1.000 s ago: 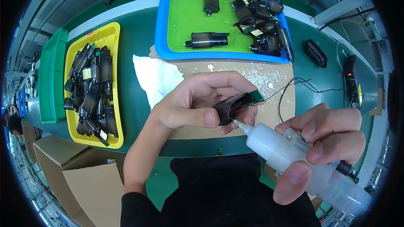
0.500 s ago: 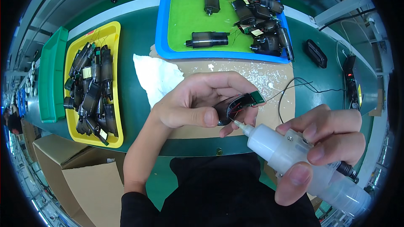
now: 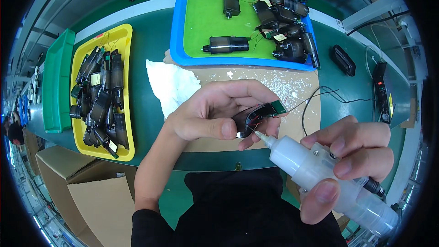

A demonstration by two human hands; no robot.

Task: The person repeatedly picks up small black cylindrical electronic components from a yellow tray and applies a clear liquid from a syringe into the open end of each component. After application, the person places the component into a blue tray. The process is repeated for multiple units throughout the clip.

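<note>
My left hand point(image 3: 215, 112) grips a small dark motor part point(image 3: 249, 118) with a green circuit board at its end and thin black wires trailing to the right. In my right hand point(image 3: 352, 160) is a translucent white dispenser syringe point(image 3: 320, 176), held slanted; its fine nozzle tip touches the underside of the part. Both hands hover over a brown cardboard mat point(image 3: 283, 87) speckled with white drops.
A blue tray with a green liner point(image 3: 196, 23) holds several dark motor parts at the back. A yellow tray point(image 3: 125, 87) full of similar parts lies to the left, beside a green bin point(image 3: 55, 82). A white cloth point(image 3: 171, 84) lies on the mat. Cardboard boxes point(image 3: 87, 192) stand below left.
The dispenser's tip has stayed at the part; both hands have barely shifted.
</note>
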